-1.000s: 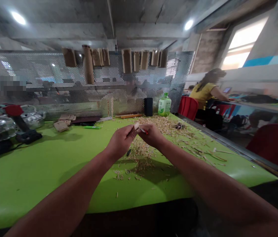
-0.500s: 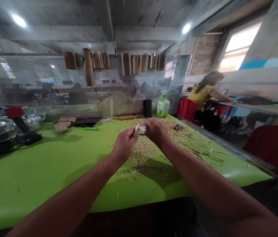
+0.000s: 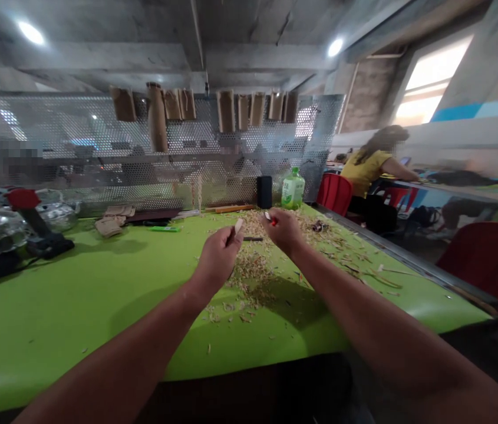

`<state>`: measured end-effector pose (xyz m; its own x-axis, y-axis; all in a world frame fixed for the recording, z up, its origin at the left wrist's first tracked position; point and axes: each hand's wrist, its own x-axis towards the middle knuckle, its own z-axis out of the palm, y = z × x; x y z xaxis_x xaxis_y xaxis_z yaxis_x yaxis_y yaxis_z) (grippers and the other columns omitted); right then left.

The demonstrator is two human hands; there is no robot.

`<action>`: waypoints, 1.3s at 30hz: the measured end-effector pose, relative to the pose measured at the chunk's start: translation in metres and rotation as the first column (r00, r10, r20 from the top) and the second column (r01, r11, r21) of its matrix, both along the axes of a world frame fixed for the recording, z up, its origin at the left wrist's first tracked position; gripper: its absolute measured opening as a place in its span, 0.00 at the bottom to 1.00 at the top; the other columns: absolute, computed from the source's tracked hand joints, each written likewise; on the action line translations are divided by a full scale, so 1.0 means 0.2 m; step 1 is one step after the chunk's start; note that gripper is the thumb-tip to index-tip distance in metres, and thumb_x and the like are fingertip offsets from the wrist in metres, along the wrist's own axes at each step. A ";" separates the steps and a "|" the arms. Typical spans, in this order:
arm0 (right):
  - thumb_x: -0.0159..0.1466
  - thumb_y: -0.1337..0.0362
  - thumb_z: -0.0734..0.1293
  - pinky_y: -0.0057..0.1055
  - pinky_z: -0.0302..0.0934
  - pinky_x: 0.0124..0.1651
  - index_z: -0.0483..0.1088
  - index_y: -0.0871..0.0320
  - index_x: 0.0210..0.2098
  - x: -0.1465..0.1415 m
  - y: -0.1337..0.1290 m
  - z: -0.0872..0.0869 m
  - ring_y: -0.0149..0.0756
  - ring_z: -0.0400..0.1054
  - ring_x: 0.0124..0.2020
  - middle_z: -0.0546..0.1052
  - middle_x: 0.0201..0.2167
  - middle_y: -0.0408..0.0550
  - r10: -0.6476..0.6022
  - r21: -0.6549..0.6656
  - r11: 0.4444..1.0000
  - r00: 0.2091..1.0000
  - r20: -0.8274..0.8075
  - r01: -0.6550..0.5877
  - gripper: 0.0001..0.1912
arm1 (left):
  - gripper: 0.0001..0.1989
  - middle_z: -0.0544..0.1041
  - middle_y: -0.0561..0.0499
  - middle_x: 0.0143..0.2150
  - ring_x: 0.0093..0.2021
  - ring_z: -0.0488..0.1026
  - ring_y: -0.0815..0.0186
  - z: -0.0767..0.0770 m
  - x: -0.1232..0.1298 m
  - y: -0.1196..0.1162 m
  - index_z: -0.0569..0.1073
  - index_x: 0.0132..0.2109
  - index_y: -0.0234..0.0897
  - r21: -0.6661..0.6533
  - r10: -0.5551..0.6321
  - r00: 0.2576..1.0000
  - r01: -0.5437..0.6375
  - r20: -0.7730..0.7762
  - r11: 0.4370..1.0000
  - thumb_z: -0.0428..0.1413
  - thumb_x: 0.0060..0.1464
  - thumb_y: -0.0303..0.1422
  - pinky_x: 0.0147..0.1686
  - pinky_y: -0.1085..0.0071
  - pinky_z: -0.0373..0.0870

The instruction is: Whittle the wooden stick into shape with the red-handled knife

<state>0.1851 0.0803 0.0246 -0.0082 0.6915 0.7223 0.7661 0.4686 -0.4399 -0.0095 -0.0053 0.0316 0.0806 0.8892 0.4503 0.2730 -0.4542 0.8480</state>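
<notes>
My left hand [image 3: 220,253] is closed on a small pale wooden piece [image 3: 238,225] that sticks up past the thumb. To its right, my right hand [image 3: 284,229] is closed round a small tool [image 3: 273,222] with a red part and a light, shiny end; most of it is hidden by the fingers. The two hands are apart. Between them a thin dark bar [image 3: 253,239] shows above the shavings. Pale wood shavings [image 3: 255,268] lie scattered below and around the hands on the green tabletop [image 3: 142,318].
A red and black power drill [image 3: 32,218] stands at the left by shiny metal pots. Along the back are a green knife [image 3: 164,229], a black box [image 3: 264,192] and a green bottle [image 3: 292,188]. A person in yellow [image 3: 366,168] sits at the right.
My hands have moved apart. The left has shifted slightly left with its wooden piece now more upright, and the right has drawn away with the tool. The dark bar between them shows more.
</notes>
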 end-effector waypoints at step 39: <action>0.64 0.63 0.61 0.32 0.42 0.30 0.73 0.58 0.30 -0.13 -0.15 0.01 0.35 0.62 0.26 0.76 0.28 0.51 -0.092 0.029 0.996 0.920 0.382 0.088 0.11 | 0.11 0.63 0.56 0.24 0.27 0.57 0.70 0.00 -0.02 0.00 0.71 0.31 0.35 0.123 0.086 0.974 -0.061 -0.209 0.991 0.53 0.60 0.36 0.27 0.72 0.50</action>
<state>0.1597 0.0495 0.0269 -0.2236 0.6940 0.6844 0.9140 0.3932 -0.1002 -0.0133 -0.0063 0.0319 0.1220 0.8399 0.5289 0.4787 -0.5166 0.7099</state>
